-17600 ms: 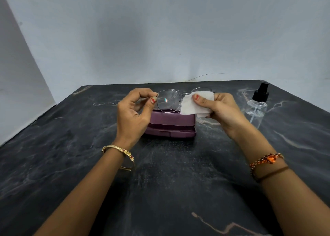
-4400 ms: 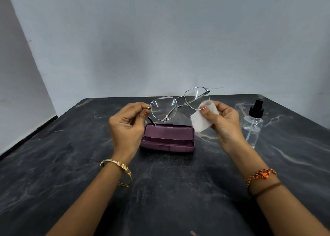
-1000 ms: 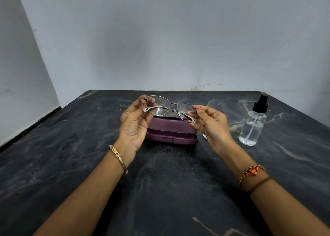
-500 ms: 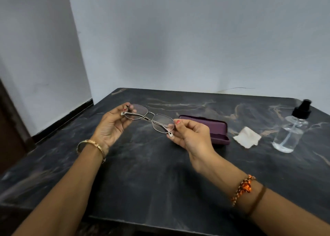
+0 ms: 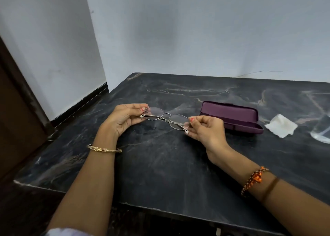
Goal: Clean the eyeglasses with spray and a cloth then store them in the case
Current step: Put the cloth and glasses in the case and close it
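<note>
Thin metal-framed eyeglasses (image 5: 166,118) with folded temples hang just above the dark marble table (image 5: 160,164). My left hand (image 5: 123,118) pinches their left end and my right hand (image 5: 205,128) pinches their right end. The purple case (image 5: 230,116) lies to the right of my hands, its lid down or nearly so. A crumpled white cloth (image 5: 281,127) rests on the table right of the case. Only the clear base of the spray bottle (image 5: 321,134) shows at the right edge of the frame.
The table's front edge (image 5: 125,201) runs across below my forearms, and its left edge meets a dark skirting and a white wall (image 5: 53,48). A dark wooden door frame (image 5: 16,110) stands at the far left. A thin wire (image 5: 259,72) lies along the back wall.
The view has swung left, so case, cloth and bottle now sit at the right. Within the last seconds the cloth left my right hand, and both hands hold the folded glasses.
</note>
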Demonstrator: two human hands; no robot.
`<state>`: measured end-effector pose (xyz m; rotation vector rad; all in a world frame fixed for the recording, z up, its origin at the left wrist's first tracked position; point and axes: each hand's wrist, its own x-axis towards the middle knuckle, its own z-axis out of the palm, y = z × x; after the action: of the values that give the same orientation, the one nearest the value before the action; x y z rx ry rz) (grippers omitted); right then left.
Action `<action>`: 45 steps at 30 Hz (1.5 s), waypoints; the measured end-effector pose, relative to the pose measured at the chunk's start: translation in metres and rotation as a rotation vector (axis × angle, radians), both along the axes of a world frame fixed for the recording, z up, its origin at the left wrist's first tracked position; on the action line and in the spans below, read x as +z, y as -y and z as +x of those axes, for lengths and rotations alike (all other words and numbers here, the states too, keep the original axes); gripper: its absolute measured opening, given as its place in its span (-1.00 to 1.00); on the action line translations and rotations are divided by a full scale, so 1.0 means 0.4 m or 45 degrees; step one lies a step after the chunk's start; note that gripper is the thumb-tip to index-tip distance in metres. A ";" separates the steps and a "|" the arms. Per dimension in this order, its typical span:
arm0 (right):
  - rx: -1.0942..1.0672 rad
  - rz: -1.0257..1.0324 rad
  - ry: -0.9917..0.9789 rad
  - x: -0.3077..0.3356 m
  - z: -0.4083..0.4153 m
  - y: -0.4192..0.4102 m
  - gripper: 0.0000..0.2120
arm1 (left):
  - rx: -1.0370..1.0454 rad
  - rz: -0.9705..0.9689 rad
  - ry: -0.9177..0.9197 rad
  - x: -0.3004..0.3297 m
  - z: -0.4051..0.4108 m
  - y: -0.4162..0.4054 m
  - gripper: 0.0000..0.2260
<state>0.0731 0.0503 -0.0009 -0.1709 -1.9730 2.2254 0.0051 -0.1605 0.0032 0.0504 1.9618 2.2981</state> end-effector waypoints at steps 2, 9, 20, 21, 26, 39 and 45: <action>-0.002 0.047 -0.011 -0.002 -0.003 -0.002 -0.80 | 0.022 -0.093 0.001 0.001 -0.001 -0.004 -0.84; -0.019 0.241 -0.069 -0.014 -0.010 -0.007 -0.75 | 0.077 -0.323 -0.062 -0.006 -0.003 -0.020 -0.85; -0.082 0.635 -0.222 -0.011 -0.003 -0.016 -0.86 | 0.199 -0.441 -0.201 -0.008 -0.004 -0.029 -0.82; -0.092 0.700 -0.253 -0.009 0.002 -0.015 -0.90 | 0.222 -0.448 -0.221 -0.008 -0.004 -0.030 -0.82; -0.130 1.237 -0.546 0.013 0.040 -0.017 -0.78 | 0.440 -0.581 -0.376 -0.010 -0.006 -0.049 -0.90; -0.582 1.489 -1.254 0.142 0.077 -0.186 -0.83 | 0.743 -0.630 -1.352 0.040 0.121 -0.304 -0.76; -0.662 1.203 -0.868 0.088 0.032 -0.379 -0.88 | 0.688 -0.670 -1.226 0.052 0.104 -0.441 -0.83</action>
<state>0.0857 0.2019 0.0342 0.1621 -1.9968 0.7448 0.0469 0.0161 0.0238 0.7943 3.3535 2.1004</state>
